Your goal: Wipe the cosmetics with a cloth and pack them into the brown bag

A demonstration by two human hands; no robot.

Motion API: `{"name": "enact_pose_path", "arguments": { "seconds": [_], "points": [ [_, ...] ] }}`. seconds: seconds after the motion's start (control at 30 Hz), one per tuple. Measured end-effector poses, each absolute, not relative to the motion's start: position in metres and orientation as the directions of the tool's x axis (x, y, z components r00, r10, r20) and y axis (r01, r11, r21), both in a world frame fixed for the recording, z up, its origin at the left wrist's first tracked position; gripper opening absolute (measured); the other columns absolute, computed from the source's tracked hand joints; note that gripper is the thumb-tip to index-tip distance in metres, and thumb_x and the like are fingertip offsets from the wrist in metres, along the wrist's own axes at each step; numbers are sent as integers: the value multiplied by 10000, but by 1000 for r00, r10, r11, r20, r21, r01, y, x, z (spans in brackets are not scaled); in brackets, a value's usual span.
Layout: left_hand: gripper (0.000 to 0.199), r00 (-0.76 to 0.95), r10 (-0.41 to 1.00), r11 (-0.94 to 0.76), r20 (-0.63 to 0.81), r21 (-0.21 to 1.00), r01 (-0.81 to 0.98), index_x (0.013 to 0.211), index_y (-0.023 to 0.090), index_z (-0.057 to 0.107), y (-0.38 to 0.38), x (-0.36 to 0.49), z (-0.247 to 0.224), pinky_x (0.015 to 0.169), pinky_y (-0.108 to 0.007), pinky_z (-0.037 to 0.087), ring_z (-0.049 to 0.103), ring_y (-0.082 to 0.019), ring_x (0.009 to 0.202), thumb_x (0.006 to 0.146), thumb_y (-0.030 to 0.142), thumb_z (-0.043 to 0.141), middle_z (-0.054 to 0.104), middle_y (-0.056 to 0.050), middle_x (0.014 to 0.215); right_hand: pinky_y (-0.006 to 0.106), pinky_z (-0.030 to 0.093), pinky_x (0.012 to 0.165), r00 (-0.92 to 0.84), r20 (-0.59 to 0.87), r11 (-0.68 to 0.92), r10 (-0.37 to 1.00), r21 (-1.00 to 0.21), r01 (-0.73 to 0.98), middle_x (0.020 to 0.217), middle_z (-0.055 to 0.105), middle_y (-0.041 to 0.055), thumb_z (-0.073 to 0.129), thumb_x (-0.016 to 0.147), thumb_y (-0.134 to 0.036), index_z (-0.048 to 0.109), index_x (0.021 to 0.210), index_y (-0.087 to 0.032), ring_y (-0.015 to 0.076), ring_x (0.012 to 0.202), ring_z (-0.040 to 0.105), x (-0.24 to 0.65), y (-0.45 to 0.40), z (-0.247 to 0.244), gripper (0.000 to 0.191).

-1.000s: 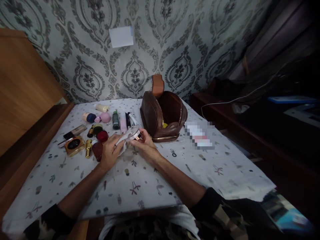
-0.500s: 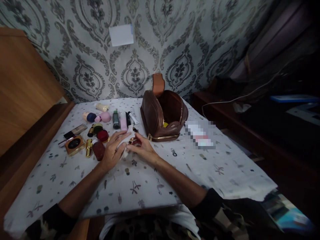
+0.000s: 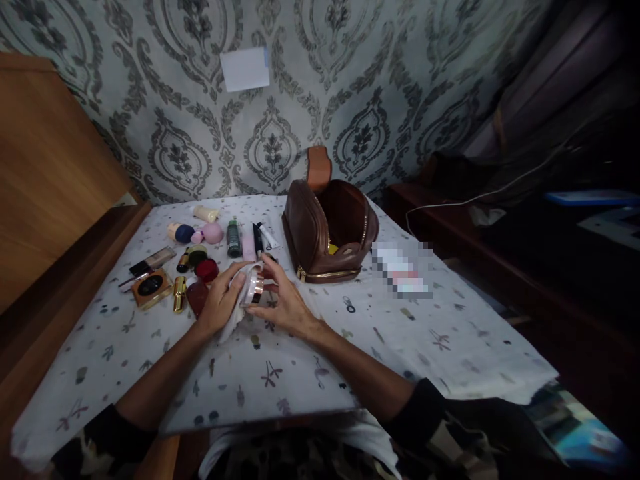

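Note:
Between my hands, over the front middle of the table, is a small cosmetic jar (image 3: pixel 257 288) with a shiny rose-gold band, tipped on its side. My right hand (image 3: pixel 287 303) grips the jar between thumb and fingers from the right. A white wipe (image 3: pixel 234 325) is bunched in my left hand (image 3: pixel 220 297), whose closed fingers press it against the jar's left side. Just left of that hand lies a dark red bottle (image 3: pixel 197 295), partly covered by it. A red jar (image 3: pixel 207 270) stands behind the bottle.
An open brown toiletry bag (image 3: pixel 320 233) stands behind my right hand. Cosmetics spread at the left include a green bottle (image 3: pixel 233 239), a pink tube (image 3: pixel 249 243), a gold lipstick (image 3: pixel 179 295) and a compact (image 3: pixel 151 287). A blurred-out item (image 3: pixel 403 270) lies right of the bag.
The jar has turned, so its shiny band now faces right and shows more. My right hand has opened wider around it, and the wipe hangs lower from my left hand.

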State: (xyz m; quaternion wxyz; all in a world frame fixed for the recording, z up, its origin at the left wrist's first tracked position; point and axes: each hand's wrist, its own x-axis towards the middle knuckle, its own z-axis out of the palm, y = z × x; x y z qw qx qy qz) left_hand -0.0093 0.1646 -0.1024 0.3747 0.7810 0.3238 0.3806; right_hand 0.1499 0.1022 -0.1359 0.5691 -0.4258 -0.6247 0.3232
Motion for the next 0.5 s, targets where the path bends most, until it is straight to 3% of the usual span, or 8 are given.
{"name": "enact_pose_path", "arguments": {
  "seconds": [0.23, 0.4, 0.5],
  "points": [
    [634, 499, 837, -357, 224, 915, 187, 1311, 166, 559, 162, -6, -115, 1027, -363, 455, 585, -271, 1199, 878, 624, 492, 637, -110, 1303, 404, 500, 1020, 159, 503, 460, 850, -854, 245, 1361, 481, 89, 780, 720, -282, 433, 1424, -300, 245, 1263, 496, 151, 103, -132, 785],
    [611, 471, 832, -376, 294, 922, 88, 1251, 148, 566, 165, -6, -122, 888, -339, 519, 639, -255, 1028, 802, 559, 621, 672, -109, 1174, 427, 466, 1045, 203, 501, 430, 841, -847, 312, 1325, 501, 117, 717, 713, -256, 423, 1362, -222, 254, 1248, 510, 150, 103, -130, 714],
    [518, 428, 840, -419, 333, 899, 123, 1204, 148, 575, 165, -6, -121, 835, -311, 512, 635, -228, 957, 817, 488, 634, 682, -81, 1079, 444, 468, 1024, 251, 470, 372, 846, -859, 352, 1262, 538, 119, 740, 668, -285, 449, 1284, -198, 267, 1192, 542, 150, 102, -126, 687]
  ]
}}
